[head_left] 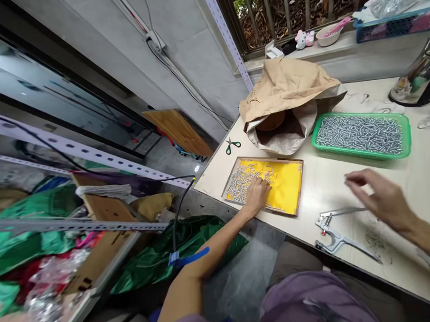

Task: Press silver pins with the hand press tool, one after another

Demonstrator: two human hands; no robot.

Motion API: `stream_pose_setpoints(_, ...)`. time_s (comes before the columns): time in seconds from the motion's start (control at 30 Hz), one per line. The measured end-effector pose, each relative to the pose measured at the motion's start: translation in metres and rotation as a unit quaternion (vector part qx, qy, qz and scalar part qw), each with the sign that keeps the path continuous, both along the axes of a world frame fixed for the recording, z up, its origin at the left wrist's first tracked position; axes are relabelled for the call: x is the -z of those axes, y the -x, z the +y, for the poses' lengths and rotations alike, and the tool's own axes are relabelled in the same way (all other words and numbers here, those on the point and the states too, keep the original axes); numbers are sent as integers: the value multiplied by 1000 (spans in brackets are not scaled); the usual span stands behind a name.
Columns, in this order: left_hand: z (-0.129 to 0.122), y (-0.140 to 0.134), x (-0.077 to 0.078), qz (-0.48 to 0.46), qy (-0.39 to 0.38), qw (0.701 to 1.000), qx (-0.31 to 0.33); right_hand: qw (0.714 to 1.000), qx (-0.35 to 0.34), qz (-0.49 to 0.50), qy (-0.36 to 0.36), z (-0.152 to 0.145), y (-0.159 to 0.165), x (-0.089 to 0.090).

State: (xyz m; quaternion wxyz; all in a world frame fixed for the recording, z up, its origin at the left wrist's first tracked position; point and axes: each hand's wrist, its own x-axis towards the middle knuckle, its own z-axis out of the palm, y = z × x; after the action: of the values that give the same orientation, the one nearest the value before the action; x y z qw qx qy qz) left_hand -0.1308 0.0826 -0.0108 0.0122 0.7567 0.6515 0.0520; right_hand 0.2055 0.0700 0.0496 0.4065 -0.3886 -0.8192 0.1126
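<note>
My left hand [258, 195] reaches into a shallow tray [300, 188] with a yellow bottom. Its fingers curl down among small silvery metal pieces [239, 182], heaped mostly in the tray's left half; what the fingertips hold, if anything, is hidden. Over the table to the right, my right hand [382, 196] has thumb and forefinger brought together, with something tiny at the tips that I cannot make out. Just below it lies a pair of metal hand-press pliers [334, 239], its handles spread apart. A green plastic basket [406, 133] full of similar silvery pieces [359, 134] stands beyond my right hand.
A crumpled brown paper bag [293, 88] gapes behind the tray. Green-handled scissors [231, 145] lie near the table's left edge. A glass kettle [416, 78] stands at the back right. Left of the table, a perforated metal rack [104, 158] and green sacks [144, 266] crowd the floor.
</note>
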Motion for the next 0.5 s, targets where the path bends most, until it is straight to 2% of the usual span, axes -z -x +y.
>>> stream_pose_setpoints(0.1,4,-3,2,34,27,999,4,987,155,-27,11,32,-37,-23)
stream_pose_setpoints(0.17,6,-3,2,63,34,997,8,975,219,-41,7,56,-60,-27)
stream_pose_setpoints(0.2,7,-3,2,76,35,996,12,972,229,-53,-3,67,-69,-26)
stream_pose_setpoints(0.27,11,-2,1,92,31,995,23,972,222,-74,-27,81,-80,-19)
stream_pose_setpoints(0.33,14,-1,-3,87,26,995,32,972,216,-89,-27,80,-80,-12)
stream_pose_setpoints(0.43,12,-6,-15,15,16,999,25,973,193,-123,18,44,-63,-1)
stream_pose_setpoints(0.5,2,-16,-25,-80,29,996,8,981,110,-144,62,6,-46,8)
